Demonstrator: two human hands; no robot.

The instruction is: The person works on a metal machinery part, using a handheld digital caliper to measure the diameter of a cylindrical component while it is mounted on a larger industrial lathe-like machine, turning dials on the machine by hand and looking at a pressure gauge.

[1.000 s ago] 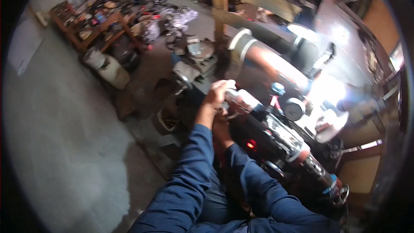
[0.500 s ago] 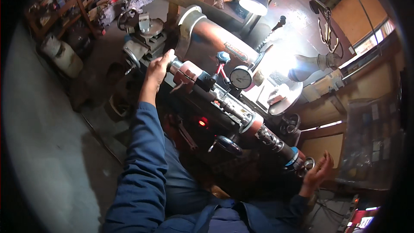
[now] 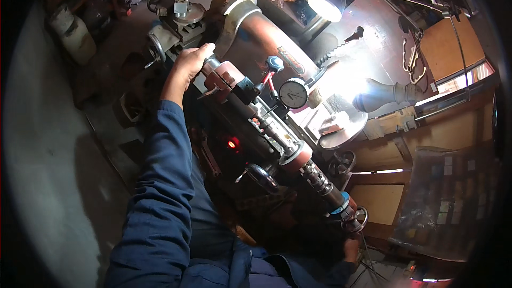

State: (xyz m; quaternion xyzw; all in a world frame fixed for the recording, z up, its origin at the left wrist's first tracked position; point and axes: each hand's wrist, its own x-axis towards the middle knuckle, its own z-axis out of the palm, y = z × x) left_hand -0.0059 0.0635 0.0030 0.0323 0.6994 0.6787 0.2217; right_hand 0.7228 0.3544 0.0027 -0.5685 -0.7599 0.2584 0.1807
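Note:
My left hand [image 3: 188, 68] is closed round the far left end of the machine's bright metal shaft [image 3: 212, 63], thumb on top. Beside it sits a reddish clamp housing [image 3: 224, 81]. A round dial gauge [image 3: 293, 94] with a blue star knob [image 3: 274, 64] stands over the middle of the long machine [image 3: 273, 130]. At the near right end is a small ring-shaped handwheel [image 3: 362, 217] past a blue collar [image 3: 341, 204]. Just below this wheel, my right hand [image 3: 351, 249] shows only in part, in shadow; its fingers cannot be made out.
A chrome handwheel [image 3: 261, 177] sticks out at the machine's front, near a glowing red light [image 3: 232, 143]. Behind stand a thick red-brown pipe-like body [image 3: 272, 34] and a lit lamp [image 3: 327, 4]. A plastic sheet [image 3: 442, 202] hangs at the right.
The view has shifted, so the machine sits further left. My right hand has dropped from beside the small end handwheel to below it. My left hand stays on the shaft end.

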